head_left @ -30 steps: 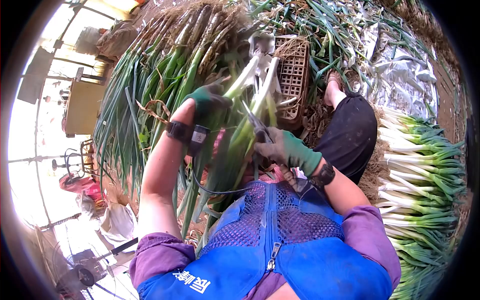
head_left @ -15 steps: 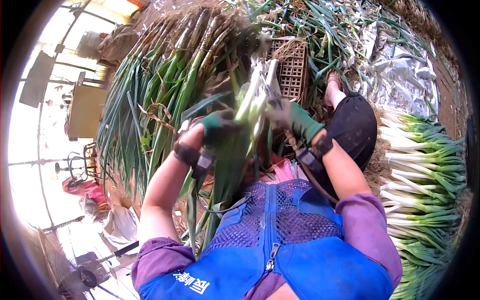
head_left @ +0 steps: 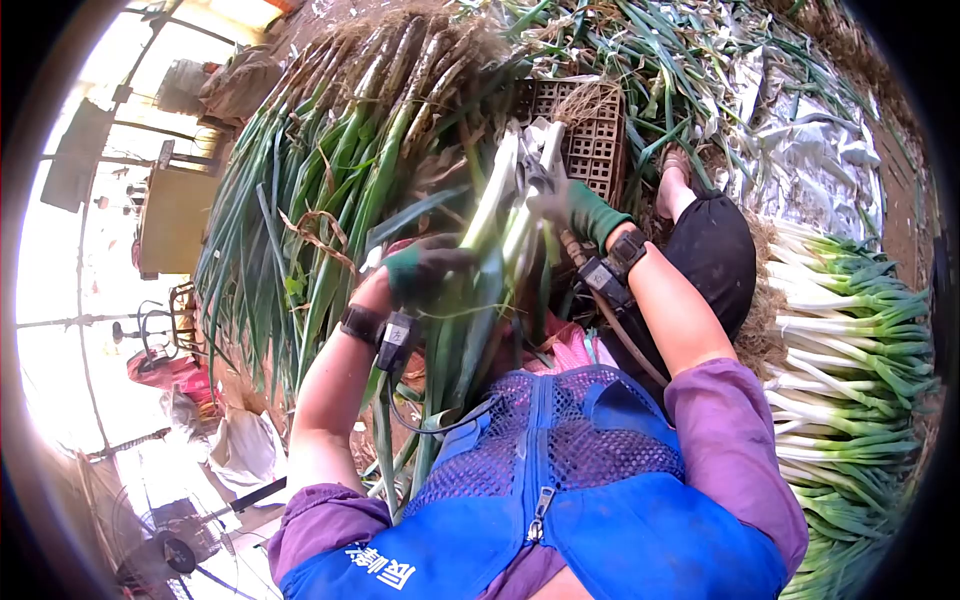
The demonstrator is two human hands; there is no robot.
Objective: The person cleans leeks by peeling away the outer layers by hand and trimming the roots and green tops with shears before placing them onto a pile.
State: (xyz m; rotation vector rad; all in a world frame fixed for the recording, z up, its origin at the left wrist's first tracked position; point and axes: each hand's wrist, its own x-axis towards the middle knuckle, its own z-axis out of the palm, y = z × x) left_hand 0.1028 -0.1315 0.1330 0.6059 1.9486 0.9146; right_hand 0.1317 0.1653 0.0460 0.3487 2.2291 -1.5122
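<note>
My left hand [head_left: 425, 270], in a dark green glove, is closed around several green onions [head_left: 490, 205]. Their white stems point away from me, and their long leaves hang toward my lap. Close beside the stems, my right hand [head_left: 588, 212], also gloved, is wrapped round an air blow gun [head_left: 540, 182] with a hose [head_left: 630, 345] running down from it. The gun's tip sits near the white stems; blur hides whether it touches them. Left of my hands lies a large pile of untrimmed green onions [head_left: 340, 170], with muddy roots at the far end.
A brown plastic crate [head_left: 592, 140] stands just beyond my right hand. Stripped leaves [head_left: 650, 60] lie heaped behind it. Cleaned green onions [head_left: 830, 360] lie in a long row at right. A floor fan [head_left: 175, 555] stands at lower left.
My right hand and the blow gun have moved slightly away from me along the stems. My left hand has shifted a little left and toward me, and the leaves below it have swung.
</note>
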